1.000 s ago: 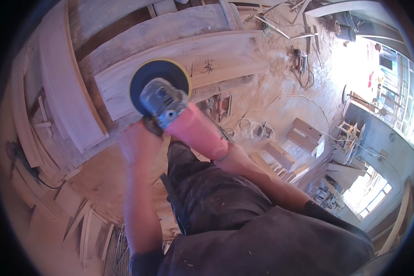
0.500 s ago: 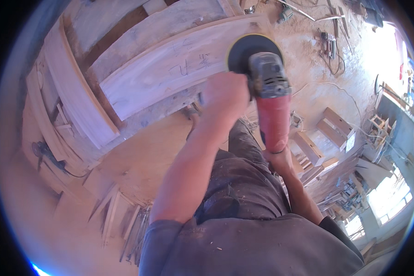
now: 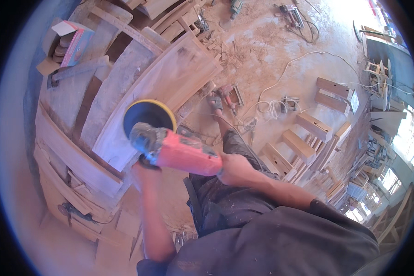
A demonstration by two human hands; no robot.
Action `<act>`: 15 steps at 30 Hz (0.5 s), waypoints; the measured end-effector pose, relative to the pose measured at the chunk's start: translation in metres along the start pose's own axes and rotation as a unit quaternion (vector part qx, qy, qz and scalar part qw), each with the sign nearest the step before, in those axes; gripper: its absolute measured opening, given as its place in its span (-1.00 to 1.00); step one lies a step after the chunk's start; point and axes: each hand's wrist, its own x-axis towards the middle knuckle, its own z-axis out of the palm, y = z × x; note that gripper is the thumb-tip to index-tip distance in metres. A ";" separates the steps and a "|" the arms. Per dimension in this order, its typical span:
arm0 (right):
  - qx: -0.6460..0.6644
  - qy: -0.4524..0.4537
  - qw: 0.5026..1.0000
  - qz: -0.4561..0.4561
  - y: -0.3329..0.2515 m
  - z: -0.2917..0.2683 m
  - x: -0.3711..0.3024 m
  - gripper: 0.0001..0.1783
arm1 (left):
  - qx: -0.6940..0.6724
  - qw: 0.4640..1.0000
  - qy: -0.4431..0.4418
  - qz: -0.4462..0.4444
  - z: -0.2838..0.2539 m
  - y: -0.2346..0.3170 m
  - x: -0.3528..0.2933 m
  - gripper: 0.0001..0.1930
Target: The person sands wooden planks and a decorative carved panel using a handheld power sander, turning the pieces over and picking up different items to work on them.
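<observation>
A red power sander (image 3: 186, 154) with a round black pad edged in yellow (image 3: 149, 115) lies across my front, its pad over the near end of a curved, pale wooden board (image 3: 175, 78). Whether the pad touches the wood I cannot tell. My right hand (image 3: 237, 168) is closed round the rear end of the sander's red body. Close by the tool's head, my left hand (image 3: 142, 175) is closed on its dark side handle; some fingers are hidden and blurred.
Another curved board (image 3: 78, 152) lies at left, with a dark corded power tool (image 3: 73, 211) below it. An open carton (image 3: 73, 48) stands at the far left. Wooden block-like frames (image 3: 313, 126) sit on the floor at right. A pale cord (image 3: 285, 71) crosses the dusty floor.
The sander has swung left and nearer, turning from upright in view to nearly crosswise. Both my hands moved with it and kept hold. The view has also shifted.
</observation>
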 end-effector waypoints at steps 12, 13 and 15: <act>0.274 0.113 0.949 0.108 0.077 -0.058 -0.031 -0.47 | 0.157 0.953 -0.133 0.222 0.005 0.231 0.060 -0.78; 0.284 0.110 0.947 0.101 0.077 -0.060 -0.028 -0.47 | 0.168 0.950 -0.137 0.225 0.004 0.235 0.063 -0.78; 0.265 0.121 0.954 0.071 0.076 -0.061 -0.025 -0.48 | 0.168 0.955 -0.154 0.192 -0.003 0.231 0.062 -0.78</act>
